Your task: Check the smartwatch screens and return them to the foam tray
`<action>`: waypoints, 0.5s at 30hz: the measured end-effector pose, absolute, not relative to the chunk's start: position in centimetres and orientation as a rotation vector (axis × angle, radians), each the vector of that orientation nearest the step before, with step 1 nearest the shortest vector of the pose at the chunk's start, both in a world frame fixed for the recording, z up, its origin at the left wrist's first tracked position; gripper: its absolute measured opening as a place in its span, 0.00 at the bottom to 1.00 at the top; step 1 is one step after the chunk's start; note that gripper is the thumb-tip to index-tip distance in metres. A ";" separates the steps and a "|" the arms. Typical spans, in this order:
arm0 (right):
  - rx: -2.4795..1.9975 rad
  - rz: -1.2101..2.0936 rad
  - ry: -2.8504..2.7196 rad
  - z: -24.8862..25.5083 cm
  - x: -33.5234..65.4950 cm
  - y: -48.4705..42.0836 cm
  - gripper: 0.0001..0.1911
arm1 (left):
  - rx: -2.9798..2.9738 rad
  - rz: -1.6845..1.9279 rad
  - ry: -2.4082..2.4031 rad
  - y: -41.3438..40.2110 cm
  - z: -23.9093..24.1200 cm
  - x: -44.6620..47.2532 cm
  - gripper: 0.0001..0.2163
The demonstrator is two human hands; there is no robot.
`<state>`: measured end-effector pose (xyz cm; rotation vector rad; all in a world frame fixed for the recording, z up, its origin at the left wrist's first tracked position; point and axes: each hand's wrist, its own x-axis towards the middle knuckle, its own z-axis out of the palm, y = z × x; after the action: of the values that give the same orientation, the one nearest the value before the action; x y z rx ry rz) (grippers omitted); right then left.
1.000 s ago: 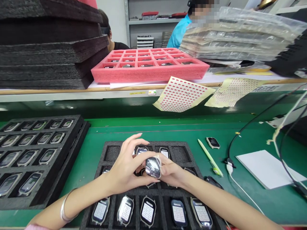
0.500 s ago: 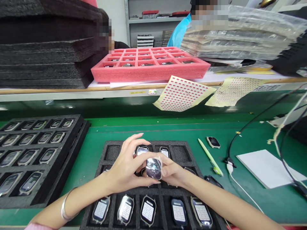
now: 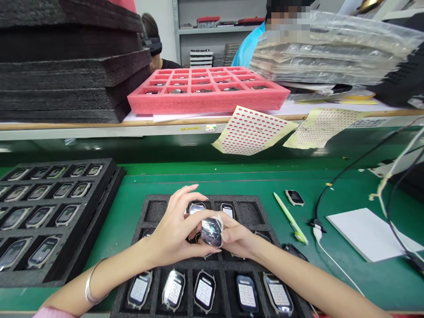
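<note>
Both my hands meet over a black foam tray [image 3: 150, 212] on the green bench. Together they grip one small watch body [image 3: 211, 231] with a shiny film on its face. My left hand [image 3: 172, 232] curls round it from the left, thumb and fingers on its edges. From the right, my right hand [image 3: 236, 238] pinches the same watch body. The tray's front row holds several watch bodies [image 3: 204, 291] with lit screens. Two more watch bodies [image 3: 227, 210] sit in the back row behind my fingers.
A larger black tray [image 3: 99, 194] of watch bodies lies at the left. A green pen [image 3: 290, 217], a loose watch body [image 3: 294, 197], cables [image 3: 331, 260] and a white pad [image 3: 367, 232] lie at the right. On the shelf behind sit a pink foam tray [image 3: 205, 102], stacked black foam [image 3: 66, 75] and sticker sheets [image 3: 251, 130]. Two people sit beyond.
The watch body between my hands has tilted slightly, so its face shows a little smaller. My hands have stayed in place.
</note>
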<state>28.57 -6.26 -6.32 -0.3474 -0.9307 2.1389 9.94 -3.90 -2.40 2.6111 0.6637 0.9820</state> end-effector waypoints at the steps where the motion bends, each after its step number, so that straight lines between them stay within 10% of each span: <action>1: -0.362 2.143 -0.932 -6.3 28.6 -6.3 0.24 | 2.610 0.986 0.663 -3.9 -2.4 9.9 0.22; 15: -0.385 2.144 -0.940 -6.4 28.6 -6.2 0.21 | 2.608 0.977 0.669 -3.8 -2.2 10.0 0.22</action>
<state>28.60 -6.24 -6.39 -0.3845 -0.9404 2.1443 9.98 -3.84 -2.22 2.6076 0.6685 0.9772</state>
